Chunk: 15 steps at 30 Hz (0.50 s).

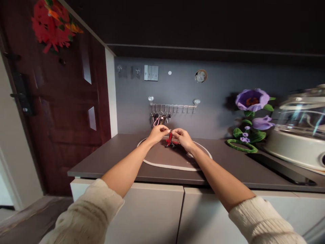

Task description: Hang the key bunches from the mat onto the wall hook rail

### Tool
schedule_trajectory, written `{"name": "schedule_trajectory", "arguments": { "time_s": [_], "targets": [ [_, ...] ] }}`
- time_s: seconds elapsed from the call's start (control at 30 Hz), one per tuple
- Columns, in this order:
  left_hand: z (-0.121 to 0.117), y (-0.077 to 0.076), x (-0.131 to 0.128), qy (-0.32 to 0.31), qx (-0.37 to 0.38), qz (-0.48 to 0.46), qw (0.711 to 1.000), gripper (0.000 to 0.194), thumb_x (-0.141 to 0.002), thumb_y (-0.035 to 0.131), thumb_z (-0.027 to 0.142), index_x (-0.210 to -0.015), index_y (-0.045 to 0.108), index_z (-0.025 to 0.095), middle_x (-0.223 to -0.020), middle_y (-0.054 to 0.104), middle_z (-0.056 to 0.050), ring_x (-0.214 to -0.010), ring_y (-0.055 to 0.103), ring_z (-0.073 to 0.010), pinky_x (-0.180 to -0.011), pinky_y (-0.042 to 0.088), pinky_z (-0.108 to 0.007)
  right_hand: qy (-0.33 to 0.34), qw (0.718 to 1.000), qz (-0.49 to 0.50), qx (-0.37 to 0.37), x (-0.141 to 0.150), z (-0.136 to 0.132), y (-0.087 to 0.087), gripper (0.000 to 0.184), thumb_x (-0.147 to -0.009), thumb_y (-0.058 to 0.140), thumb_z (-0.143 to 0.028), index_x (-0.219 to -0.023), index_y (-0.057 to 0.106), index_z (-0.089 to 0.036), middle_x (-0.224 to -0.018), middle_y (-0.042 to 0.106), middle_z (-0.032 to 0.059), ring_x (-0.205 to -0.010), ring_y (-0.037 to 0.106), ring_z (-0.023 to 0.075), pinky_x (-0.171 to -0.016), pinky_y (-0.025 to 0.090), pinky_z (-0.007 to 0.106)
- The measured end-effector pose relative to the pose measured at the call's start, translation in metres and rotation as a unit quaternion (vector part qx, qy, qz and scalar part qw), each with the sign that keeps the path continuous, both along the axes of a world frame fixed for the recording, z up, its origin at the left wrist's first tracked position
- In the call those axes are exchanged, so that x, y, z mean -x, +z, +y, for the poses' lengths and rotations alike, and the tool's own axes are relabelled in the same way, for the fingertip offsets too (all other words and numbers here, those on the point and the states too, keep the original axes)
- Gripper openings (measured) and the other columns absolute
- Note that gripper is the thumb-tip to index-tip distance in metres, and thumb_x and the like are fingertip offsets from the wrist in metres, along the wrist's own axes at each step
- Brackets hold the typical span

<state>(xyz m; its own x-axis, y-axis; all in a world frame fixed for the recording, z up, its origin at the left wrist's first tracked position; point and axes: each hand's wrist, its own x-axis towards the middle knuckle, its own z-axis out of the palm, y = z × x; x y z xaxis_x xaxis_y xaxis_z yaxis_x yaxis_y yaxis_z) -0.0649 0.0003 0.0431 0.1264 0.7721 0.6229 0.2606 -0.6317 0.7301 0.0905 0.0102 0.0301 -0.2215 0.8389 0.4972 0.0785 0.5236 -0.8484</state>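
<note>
My left hand (159, 133) and my right hand (183, 137) meet above the counter mat, both closed in a fingertip pinch. Between them is a small key ring, mostly covered by the fingertips. A red strap (170, 138) hangs down from it, with small metallic pieces at the lower end that look like keys. Another red piece shows beside the right fingers; its shape is unclear. Just behind the hands, several keys (166, 118) and a pink loop (156, 121) hang from a clear hook rail (175, 106) on the wall.
A brown mat (165, 159) with a pale rim lies on the dark counter (111, 156). To the right stand purple artificial flowers (252, 100), a dark flat slab (281, 169) and a cream appliance with a clear lid (297, 142). A dark red door (68, 122) is at left.
</note>
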Motion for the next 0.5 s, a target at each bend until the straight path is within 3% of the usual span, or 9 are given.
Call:
{"name": "schedule_trajectory", "arguments": {
  "time_s": [0.27,0.5],
  "targets": [
    [0.008,-0.004,0.002,0.116,0.014,0.006,0.993,0.012,-0.072,0.052,0.020,-0.068,0.060,0.013,-0.069,0.063,-0.004,-0.064,0.056,-0.0121,-0.065,0.043,-0.025,0.000,0.998,0.049,0.037,0.001,0.003,0.011,0.032,-0.058,0.067,-0.043,-0.071,0.054,-0.016,-0.068,0.058,-0.0001,-0.065,0.054,0.0106,-0.073,0.046,0.030],
    [0.013,-0.012,0.001,0.140,0.005,0.063,0.988,0.012,-0.073,0.051,0.020,-0.069,0.060,0.014,-0.069,0.064,-0.003,-0.064,0.056,-0.0111,-0.063,0.042,-0.023,-0.010,0.995,0.073,0.061,0.002,0.004,0.040,0.017,-0.067,0.063,-0.028,-0.070,0.052,-0.016,-0.063,0.056,-0.0004,-0.058,0.055,0.0092,-0.064,0.049,0.027]
  ]
}}
